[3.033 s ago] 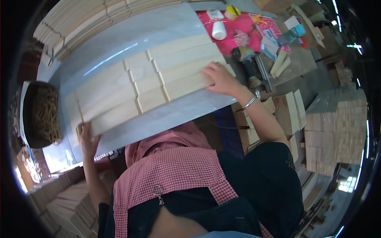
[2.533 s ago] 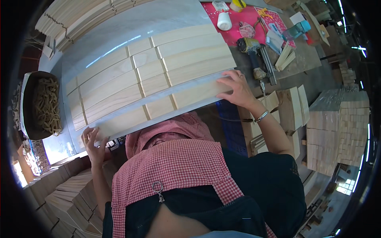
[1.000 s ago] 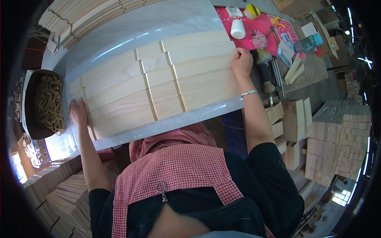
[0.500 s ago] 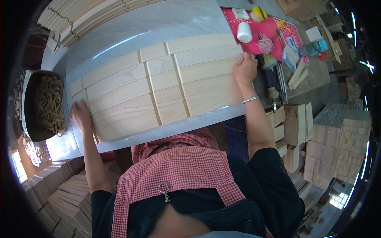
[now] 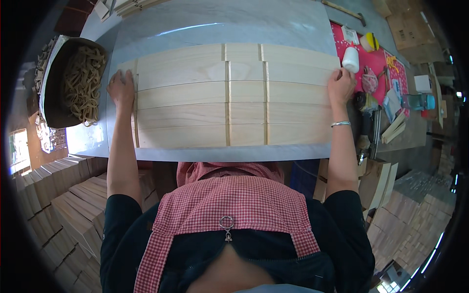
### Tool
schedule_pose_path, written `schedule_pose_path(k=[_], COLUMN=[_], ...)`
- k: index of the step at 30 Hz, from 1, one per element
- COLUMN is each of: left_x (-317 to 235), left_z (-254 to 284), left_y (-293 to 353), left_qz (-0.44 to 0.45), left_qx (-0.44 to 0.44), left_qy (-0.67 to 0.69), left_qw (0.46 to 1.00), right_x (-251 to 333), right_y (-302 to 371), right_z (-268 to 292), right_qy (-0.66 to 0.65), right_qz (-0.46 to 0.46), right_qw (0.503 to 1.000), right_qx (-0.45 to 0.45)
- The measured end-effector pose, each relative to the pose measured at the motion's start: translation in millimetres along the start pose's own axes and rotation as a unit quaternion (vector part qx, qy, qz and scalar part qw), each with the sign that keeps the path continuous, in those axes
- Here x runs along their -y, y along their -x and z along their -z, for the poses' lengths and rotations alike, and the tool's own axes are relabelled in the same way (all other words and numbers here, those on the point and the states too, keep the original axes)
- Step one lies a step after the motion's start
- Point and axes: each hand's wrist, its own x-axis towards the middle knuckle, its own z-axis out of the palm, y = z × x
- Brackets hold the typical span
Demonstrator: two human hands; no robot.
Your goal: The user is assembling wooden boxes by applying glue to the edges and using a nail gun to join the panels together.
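Note:
Several pale wooden boards (image 5: 181,115) lie side by side, long edges together, on the grey worktop in front of me. Grooves cross them in two near-straight lines right of the middle, and another groove runs near their left ends. My left hand (image 5: 121,90) is at the left end of the upper boards, thumb and fingers bent around the edge. At the opposite end, my right hand (image 5: 341,88) has its fingers curled over a board's corner. Both hands grip the boards' ends; parts of the fingertips are hidden.
A box of tan rubber bands (image 5: 85,88) stands left of the boards. Beyond my right hand are a white glue bottle (image 5: 350,60), a yellow tape roll (image 5: 369,42) and a power tool (image 5: 365,110). A hammer (image 5: 344,11) lies at the far edge. Stacked wood blocks (image 5: 73,215) sit lower left.
The view has swung, so the boards now appear level rather than slanted. My left hand has moved farther up along the boards' left ends. My right hand stays at the right end.

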Motion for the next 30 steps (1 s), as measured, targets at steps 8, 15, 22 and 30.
schedule_pose_path(k=[8, 15, 22, 30], left_x=[-14.4, -20.1, -22.7, -23.6], left_z=[10.1, 16.3, 20.3, 19.6], left_y=[5.7, 10.5, 13.9, 8.6], left_qz=[0.014, 0.019, 0.033, 0.029], left_qx=[0.006, 0.012, 0.015, 0.018], left_qy=[0.005, 0.028, 0.028, 0.016], left_qw=[1.0, 0.999, 0.999, 0.999], right_x=[-0.7, 4.2, 0.7, -0.5], right_y=[-1.0, -1.6, -0.8, -4.5], right_z=[-3.8, 3.7, 1.4, -2.1], right_qy=[0.016, 0.047, 0.048, 0.06], right_qz=[-0.025, -0.057, -0.069, -0.032], right_qw=[1.0, 0.997, 0.995, 0.997], right_qx=[0.008, 0.027, 0.051, 0.03])
